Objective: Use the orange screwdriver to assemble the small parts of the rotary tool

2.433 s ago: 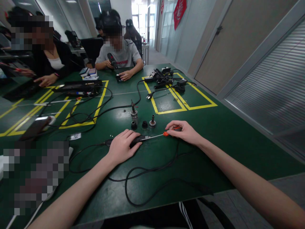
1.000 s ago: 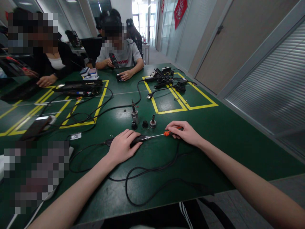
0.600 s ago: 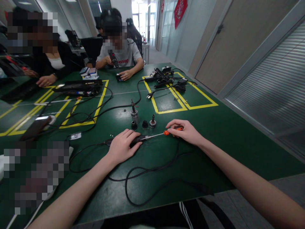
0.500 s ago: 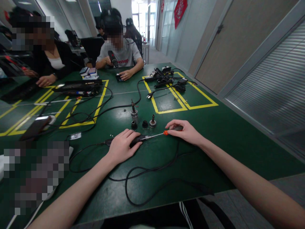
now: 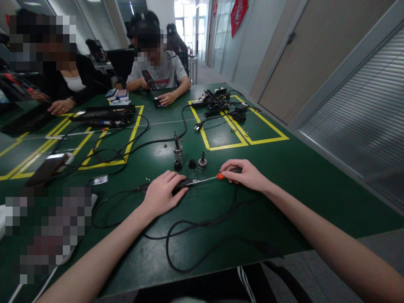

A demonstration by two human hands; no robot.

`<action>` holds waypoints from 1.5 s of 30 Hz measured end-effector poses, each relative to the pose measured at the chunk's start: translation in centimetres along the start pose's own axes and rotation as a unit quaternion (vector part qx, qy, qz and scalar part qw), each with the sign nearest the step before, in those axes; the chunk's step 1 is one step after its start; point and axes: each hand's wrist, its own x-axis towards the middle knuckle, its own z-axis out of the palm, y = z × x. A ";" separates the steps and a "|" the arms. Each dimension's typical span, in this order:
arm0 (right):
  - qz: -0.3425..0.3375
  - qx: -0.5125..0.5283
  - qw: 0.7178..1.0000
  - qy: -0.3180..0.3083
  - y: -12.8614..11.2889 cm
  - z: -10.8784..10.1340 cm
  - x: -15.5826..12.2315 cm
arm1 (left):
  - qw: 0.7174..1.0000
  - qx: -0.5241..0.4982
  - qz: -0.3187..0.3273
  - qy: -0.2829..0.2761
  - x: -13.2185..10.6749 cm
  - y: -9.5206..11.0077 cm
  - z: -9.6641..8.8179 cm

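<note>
My left hand (image 5: 161, 194) lies closed over a black corded tool body (image 5: 182, 184) on the green table (image 5: 299, 176), pressing it down. My right hand (image 5: 245, 174) grips the orange-and-black handle of a screwdriver (image 5: 208, 179). The screwdriver's metal shaft points left, with its tip at the end of the black tool. Just behind stand three small parts: a metal fitting with a pin (image 5: 177, 150), a black cap (image 5: 191, 164) and a second metal piece (image 5: 202, 161).
A black cable (image 5: 202, 235) loops across the near table edge. Yellow tape boxes (image 5: 240, 132) mark the table, with black adapters and plugs (image 5: 217, 103) at the back. Two other people (image 5: 159, 71) sit at the far side. A phone (image 5: 47, 168) lies left.
My right hand has turned the screwdriver handle slightly back and forth in its fingers. My left hand and the black tool have stayed in place.
</note>
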 end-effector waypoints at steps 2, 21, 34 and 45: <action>-0.004 -0.009 1.000 0.002 0.2 -0.1 0.1 | 1.000 0.001 -0.001 0.001 0.0 0.0 0.0; -0.017 -0.059 0.998 0.012 0.3 0.1 0.0 | 1.000 0.005 0.001 0.005 0.0 0.0 0.0; -0.074 -0.131 0.988 -0.020 0.4 -0.1 0.0 | 1.000 0.013 0.011 0.013 0.0 0.0 0.0; -0.060 -0.129 0.989 -0.036 0.6 -0.1 -0.1 | 0.999 0.014 0.019 0.022 0.0 -0.1 0.2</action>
